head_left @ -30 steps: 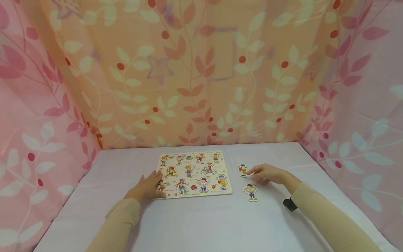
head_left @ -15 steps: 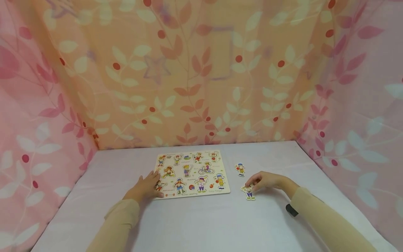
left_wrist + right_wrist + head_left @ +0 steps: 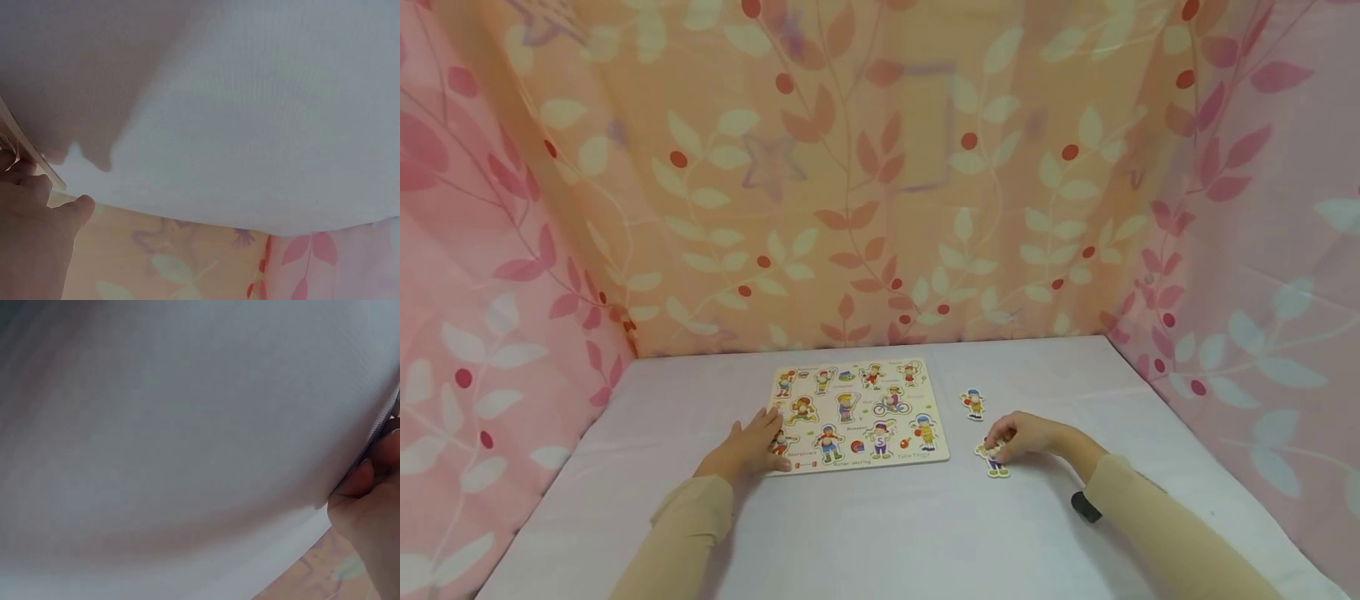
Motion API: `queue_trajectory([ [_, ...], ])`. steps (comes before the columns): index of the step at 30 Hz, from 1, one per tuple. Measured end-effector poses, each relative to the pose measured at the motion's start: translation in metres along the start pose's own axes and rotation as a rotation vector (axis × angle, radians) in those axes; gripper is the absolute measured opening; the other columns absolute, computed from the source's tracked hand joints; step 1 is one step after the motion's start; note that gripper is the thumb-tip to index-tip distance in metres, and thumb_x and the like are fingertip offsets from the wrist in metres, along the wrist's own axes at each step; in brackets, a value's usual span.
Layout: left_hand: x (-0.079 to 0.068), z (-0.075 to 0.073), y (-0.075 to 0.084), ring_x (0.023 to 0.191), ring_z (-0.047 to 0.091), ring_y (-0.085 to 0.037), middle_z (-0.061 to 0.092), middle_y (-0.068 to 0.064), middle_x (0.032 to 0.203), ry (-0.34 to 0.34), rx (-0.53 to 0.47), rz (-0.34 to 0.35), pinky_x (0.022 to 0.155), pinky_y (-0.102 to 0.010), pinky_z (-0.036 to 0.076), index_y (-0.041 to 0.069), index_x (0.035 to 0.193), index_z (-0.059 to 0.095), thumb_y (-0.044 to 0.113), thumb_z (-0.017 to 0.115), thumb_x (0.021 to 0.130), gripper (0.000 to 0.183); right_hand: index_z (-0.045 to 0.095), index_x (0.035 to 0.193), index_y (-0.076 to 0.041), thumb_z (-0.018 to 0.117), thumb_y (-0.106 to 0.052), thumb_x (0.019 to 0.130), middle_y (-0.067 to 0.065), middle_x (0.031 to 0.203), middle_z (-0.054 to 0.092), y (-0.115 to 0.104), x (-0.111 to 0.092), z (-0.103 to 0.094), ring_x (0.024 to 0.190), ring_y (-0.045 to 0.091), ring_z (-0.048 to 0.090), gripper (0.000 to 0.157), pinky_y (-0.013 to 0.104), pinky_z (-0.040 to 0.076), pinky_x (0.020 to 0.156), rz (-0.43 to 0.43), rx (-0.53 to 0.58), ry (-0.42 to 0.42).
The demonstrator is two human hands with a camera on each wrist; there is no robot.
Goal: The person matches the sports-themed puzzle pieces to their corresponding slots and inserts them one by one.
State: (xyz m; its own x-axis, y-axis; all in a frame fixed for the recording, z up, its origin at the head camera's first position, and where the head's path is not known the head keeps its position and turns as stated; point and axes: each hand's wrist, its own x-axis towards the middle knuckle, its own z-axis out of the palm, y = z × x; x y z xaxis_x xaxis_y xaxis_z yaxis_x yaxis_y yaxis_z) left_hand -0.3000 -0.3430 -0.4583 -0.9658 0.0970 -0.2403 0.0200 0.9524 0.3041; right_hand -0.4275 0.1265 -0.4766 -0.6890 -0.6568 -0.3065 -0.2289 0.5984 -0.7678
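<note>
A flat puzzle board (image 3: 865, 421) printed with several sports figures lies on the table. At its left edge rests my left hand (image 3: 745, 446), thumb over the near corner, fingers spread along the side. In the left wrist view the same hand (image 3: 37, 225) touches the board's edge (image 3: 31, 147). To the right of the board, my right hand (image 3: 1033, 435) pinches a puzzle piece (image 3: 996, 468), a figure with purple trousers, its upper part partly covered by the fingers. The right wrist view shows curled fingers (image 3: 359, 481) low at the tabletop, the piece out of sight.
Beyond the right hand lies another puzzle piece (image 3: 973, 404), a figure with a blue cap and a red ball. White cloth covers the table (image 3: 887, 533). Patterned fabric walls (image 3: 865, 250) enclose the back and both sides. A black object (image 3: 1086, 507) shows under the right sleeve.
My right hand has come nearer, from beside the blue-capped piece to the purple-trousered one, and its fingers have closed on that piece. The left hand has stayed at the board.
</note>
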Motion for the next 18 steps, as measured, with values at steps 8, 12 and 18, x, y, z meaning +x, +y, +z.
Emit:
queue_trajectory([
  [8,0.0018,-0.0004,0.0031,0.144,0.012,-0.045,0.02,-0.029,0.155,-0.015,0.024,-0.035,0.11,-0.068,0.007,-0.01,0.146,0.03,0.042,0.075,0.076,0.098,0.073,0.089,-0.004,0.077,-0.002,0.078,0.001,0.083,0.055,-0.0022,-0.0012,0.0049,0.082,0.018,0.046,0.011,0.03,0.038,0.07,0.008,-0.005,0.031],
  [12,0.0008,-0.0023,0.0058,0.144,0.012,-0.044,0.02,-0.029,0.155,-0.014,0.028,-0.043,0.111,-0.068,0.007,-0.01,0.146,0.03,0.042,0.075,0.076,0.099,0.073,0.088,-0.004,0.077,-0.001,0.078,0.0,0.081,0.055,-0.0038,-0.0023,0.0051,0.081,0.018,0.046,0.011,0.031,0.038,0.07,0.006,-0.025,0.037],
  [18,-0.0031,-0.0049,0.0079,0.143,0.012,-0.047,0.019,-0.032,0.154,-0.012,0.001,-0.03,0.11,-0.069,0.006,-0.013,0.145,0.029,0.039,0.077,0.076,0.099,0.073,0.087,-0.006,0.078,-0.003,0.078,0.0,0.081,0.054,-0.0085,0.0002,0.0032,0.081,0.017,0.046,0.011,0.03,0.036,0.07,0.036,-0.044,0.033],
])
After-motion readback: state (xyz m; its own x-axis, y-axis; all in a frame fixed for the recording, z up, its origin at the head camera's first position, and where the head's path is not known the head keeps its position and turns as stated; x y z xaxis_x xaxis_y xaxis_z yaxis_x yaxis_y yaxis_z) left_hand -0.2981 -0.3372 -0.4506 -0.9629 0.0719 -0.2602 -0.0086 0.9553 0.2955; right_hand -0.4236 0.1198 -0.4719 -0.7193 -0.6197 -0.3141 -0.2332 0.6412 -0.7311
